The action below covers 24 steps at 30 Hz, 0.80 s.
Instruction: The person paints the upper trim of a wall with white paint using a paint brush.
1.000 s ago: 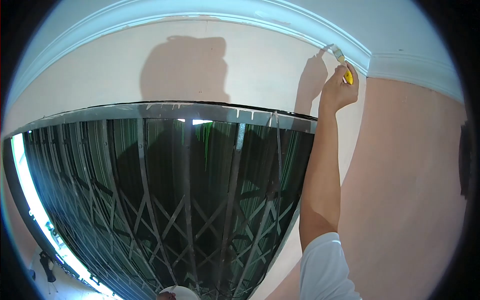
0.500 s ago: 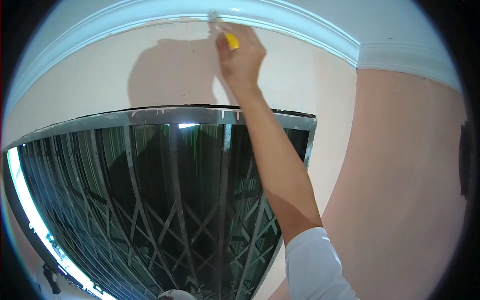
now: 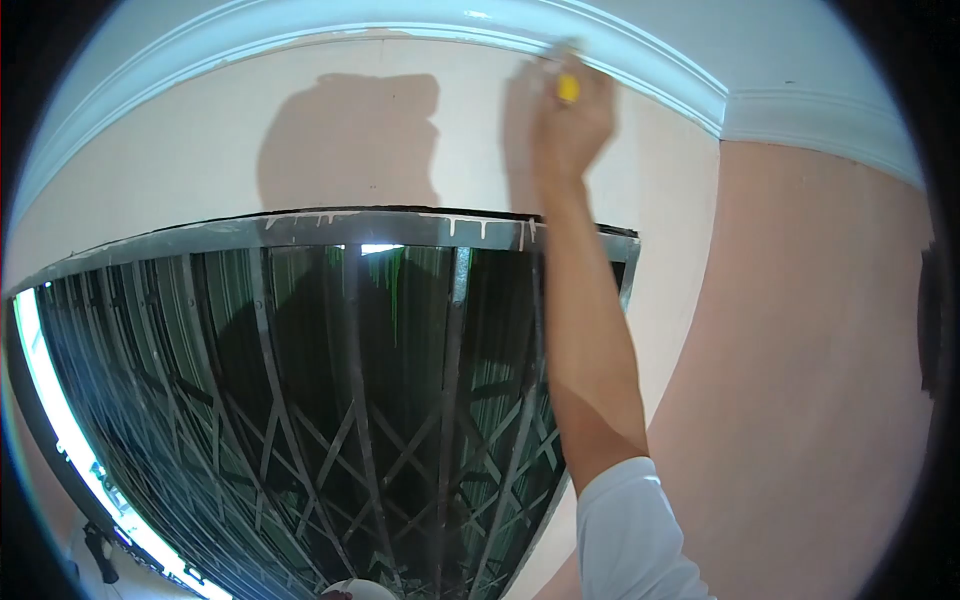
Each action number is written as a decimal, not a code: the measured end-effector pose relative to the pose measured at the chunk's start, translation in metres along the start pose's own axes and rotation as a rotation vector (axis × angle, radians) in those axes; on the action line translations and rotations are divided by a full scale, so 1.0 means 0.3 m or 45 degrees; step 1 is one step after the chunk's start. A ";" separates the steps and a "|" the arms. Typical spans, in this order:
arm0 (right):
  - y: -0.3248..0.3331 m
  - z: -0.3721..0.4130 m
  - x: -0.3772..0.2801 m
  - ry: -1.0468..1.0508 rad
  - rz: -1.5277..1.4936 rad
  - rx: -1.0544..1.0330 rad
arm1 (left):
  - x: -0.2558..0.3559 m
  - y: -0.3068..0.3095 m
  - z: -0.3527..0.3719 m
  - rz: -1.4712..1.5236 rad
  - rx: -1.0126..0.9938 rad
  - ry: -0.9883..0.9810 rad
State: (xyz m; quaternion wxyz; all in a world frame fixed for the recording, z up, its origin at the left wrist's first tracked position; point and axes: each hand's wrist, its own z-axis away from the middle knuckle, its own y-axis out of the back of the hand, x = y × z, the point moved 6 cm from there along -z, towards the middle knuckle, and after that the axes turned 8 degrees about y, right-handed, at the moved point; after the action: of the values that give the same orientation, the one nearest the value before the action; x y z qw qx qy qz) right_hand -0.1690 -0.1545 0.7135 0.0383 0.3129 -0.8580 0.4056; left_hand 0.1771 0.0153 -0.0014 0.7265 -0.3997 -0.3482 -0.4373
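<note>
My right hand (image 3: 577,120) is raised high at the upper middle, its fingers closed round a brush with a yellow handle (image 3: 568,89). The brush tip is blurred and lies at the lower edge of the white ceiling moulding (image 3: 400,27), where the moulding meets the pale wall (image 3: 470,120). A white sleeve covers my upper arm. My left hand is not in view.
Below the wall stands a dark folding metal gate (image 3: 355,400) under a grey frame (image 3: 400,228) with paint drips. A pinkish wall (image 3: 800,350) adjoins at the right, with a dark object at its far edge. A round white object (image 3: 358,590) shows at the bottom.
My right hand has moved to the right along the moulding with the brush, and its shadow on the wall has moved apart from the head's shadow.
</note>
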 end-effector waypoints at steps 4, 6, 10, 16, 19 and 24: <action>-0.166 0.034 -0.275 0.114 -0.298 -0.279 | 0.006 -0.003 0.000 -0.025 0.017 0.028; -0.193 0.030 -0.323 0.170 -0.448 -0.286 | 0.008 -0.005 0.000 -0.033 0.018 0.029; -0.147 -0.018 -0.254 0.104 -0.587 -0.161 | 0.001 -0.002 -0.004 -0.038 0.011 0.026; 0.135 -0.060 0.251 -0.314 -0.157 0.046 | -0.040 0.040 -0.040 -0.042 -0.043 -0.027; 0.261 -0.080 0.316 -0.255 0.088 0.141 | -0.027 0.031 -0.018 -0.043 -0.051 0.025; 0.174 -0.086 0.203 -0.011 0.249 0.020 | 0.061 -0.049 0.069 -0.089 0.012 0.055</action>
State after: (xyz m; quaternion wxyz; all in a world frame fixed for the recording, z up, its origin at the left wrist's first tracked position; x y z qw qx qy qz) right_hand -0.2523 -0.1419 0.7150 -0.0076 0.2296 -0.8813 0.4129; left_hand 0.1673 0.0226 0.0272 0.7200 -0.3742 -0.3481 -0.4694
